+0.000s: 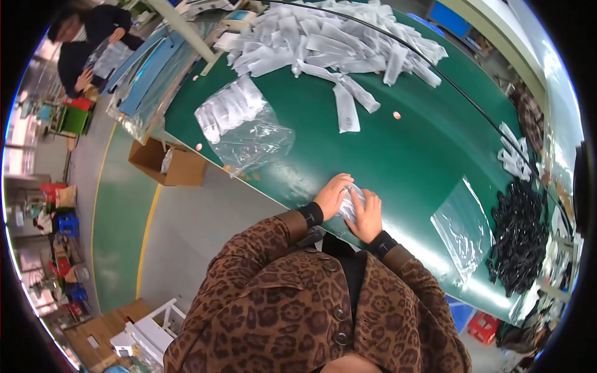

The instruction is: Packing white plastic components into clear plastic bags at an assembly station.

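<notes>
At the near edge of the green table (410, 149), both my hands are closed round a small stack of whitish, frosted plastic packets (349, 204). My left hand (331, 199) grips it from the left, and my right hand (368, 216) has its fingers over the right side. What the packets contain cannot be made out. Left of my hands lies a clear plastic bag (261, 140) partly filled with a row of the same packets (233, 107). To the right, a flat clear bag (461, 227) lies on the table.
A large heap of frosted packets (336, 40) covers the far side. Black cords (521, 239) pile up at the right, near a few white packets (513, 155). A black cable (435, 71) arcs across above. On the floor stands a cardboard box (171, 165). Another person (93, 43) handles plastic at far left.
</notes>
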### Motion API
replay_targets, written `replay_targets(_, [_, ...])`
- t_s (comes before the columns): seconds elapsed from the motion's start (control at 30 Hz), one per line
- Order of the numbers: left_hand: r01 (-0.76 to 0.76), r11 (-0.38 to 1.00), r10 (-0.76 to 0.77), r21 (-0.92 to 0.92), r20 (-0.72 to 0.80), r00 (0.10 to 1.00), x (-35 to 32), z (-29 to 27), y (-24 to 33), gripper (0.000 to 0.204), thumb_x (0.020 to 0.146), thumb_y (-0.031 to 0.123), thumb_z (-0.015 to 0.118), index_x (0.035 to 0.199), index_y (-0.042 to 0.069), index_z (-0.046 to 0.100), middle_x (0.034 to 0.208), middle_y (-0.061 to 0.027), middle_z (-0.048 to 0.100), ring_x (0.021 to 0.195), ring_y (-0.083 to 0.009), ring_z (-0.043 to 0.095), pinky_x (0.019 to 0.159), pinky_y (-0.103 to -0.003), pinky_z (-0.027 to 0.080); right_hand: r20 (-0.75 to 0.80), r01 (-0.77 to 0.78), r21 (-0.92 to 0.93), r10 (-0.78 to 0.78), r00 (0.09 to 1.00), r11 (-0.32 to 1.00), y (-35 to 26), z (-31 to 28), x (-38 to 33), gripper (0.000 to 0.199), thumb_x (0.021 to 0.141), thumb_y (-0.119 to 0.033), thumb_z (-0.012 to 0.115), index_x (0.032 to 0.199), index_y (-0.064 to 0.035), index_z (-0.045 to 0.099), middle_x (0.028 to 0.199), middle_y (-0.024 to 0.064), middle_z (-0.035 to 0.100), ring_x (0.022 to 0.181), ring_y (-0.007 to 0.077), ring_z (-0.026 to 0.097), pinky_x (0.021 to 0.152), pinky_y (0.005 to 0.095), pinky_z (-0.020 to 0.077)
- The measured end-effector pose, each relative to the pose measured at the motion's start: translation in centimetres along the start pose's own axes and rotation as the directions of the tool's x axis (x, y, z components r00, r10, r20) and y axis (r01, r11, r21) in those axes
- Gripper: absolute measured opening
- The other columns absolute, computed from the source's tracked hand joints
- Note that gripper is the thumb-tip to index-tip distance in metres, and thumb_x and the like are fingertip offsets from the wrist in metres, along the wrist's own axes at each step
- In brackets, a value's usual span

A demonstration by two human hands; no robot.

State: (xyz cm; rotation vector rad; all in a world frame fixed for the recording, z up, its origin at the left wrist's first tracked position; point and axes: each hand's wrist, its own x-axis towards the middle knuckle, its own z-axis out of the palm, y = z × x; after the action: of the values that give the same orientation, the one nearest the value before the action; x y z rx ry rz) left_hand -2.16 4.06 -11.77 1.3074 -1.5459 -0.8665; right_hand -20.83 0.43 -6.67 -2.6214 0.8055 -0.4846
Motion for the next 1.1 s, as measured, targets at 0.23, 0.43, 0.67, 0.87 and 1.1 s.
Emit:
replay_targets(0.23, [-0.029, 0.916, 0.136, 0.400, -0.241, 0.961, -0.3, -4.3, 5.7, 0.042, 0.083, 0.014, 0.065, 0.122, 0.007, 0.052, 0.132, -0.0145, 0.046, 0.127, -0.0409, 0.040, 0.107, -0.052, 0.031, 0.069, 0.001, 0.047, -0.004, 0.998, 0.999, 0.5, -1.7, 1.8, 0.090, 0.062, -0.017, 0.082, 0.142, -0.0056, 0.041, 0.124, 0.0268, 0.044, 0.111, 0.0459, 0.045, 0.097, 0.0508, 0.0388])
replay_targets(0.43, [0.423, 0.390, 0.234, 0.818, -0.532, 0.813, -2.4, -18.9, 6.6, 0.045, 0.078, 0.021, 0.073, 0.119, 0.011, 0.058, 0.115, -0.0134, 0.053, 0.109, -0.0353, 0.052, 0.093, -0.051, 0.041, 0.011, -0.053, 0.191, 0.052, 0.999, 0.980, -5.5, -2.2, 7.8, 0.085, 0.066, -0.021, 0.083, 0.139, -0.0038, 0.043, 0.121, 0.0274, 0.047, 0.110, 0.0430, 0.048, 0.094, 0.0469, 0.0419])
replay_targets(0.67, [0.216, 0.626, 0.151, 0.749, -0.388, 0.909, -3.5, -25.3, 3.0, 0.021, 0.080, 0.007, 0.067, 0.101, 0.008, 0.067, 0.084, -0.0095, 0.065, 0.071, -0.0282, 0.064, 0.060, -0.037, 0.051, 0.054, -0.061, 0.225, 0.049, 0.997, 0.972, -12.4, 3.7, 18.3, 0.082, 0.068, -0.030, 0.082, 0.136, -0.0019, 0.046, 0.117, 0.0269, 0.050, 0.106, 0.0419, 0.050, 0.090, 0.0466, 0.0434])
replay_targets(0.87, [0.037, 0.717, 0.213, 0.696, -0.269, 0.939, -2.6, -28.2, 5.6, 0.017, 0.081, 0.003, 0.065, 0.097, 0.008, 0.069, 0.077, -0.0089, 0.068, 0.060, -0.0277, 0.064, 0.052, -0.035, 0.051, 0.052, -0.231, 0.361, 0.227, 0.972, 0.904, -16.7, 10.8, 26.6, 0.084, 0.072, -0.036, 0.079, 0.138, -0.0001, 0.042, 0.114, 0.0286, 0.050, 0.105, 0.0430, 0.048, 0.091, 0.0481, 0.0414])
replay_targets(1.1, [-0.044, 0.892, 0.200, 0.450, -0.305, 0.931, -3.3, -26.2, 5.1, 0.021, 0.080, -0.001, 0.065, 0.100, 0.005, 0.069, 0.084, -0.0107, 0.071, 0.069, -0.0247, 0.069, 0.059, -0.032, 0.055, -0.294, -0.131, 0.028, 0.133, 0.947, 0.991, -16.0, 15.0, 38.5, 0.092, 0.072, -0.035, 0.077, 0.143, 0.0025, 0.032, 0.122, 0.0321, 0.044, 0.109, 0.0456, 0.046, 0.094, 0.0512, 0.0388])
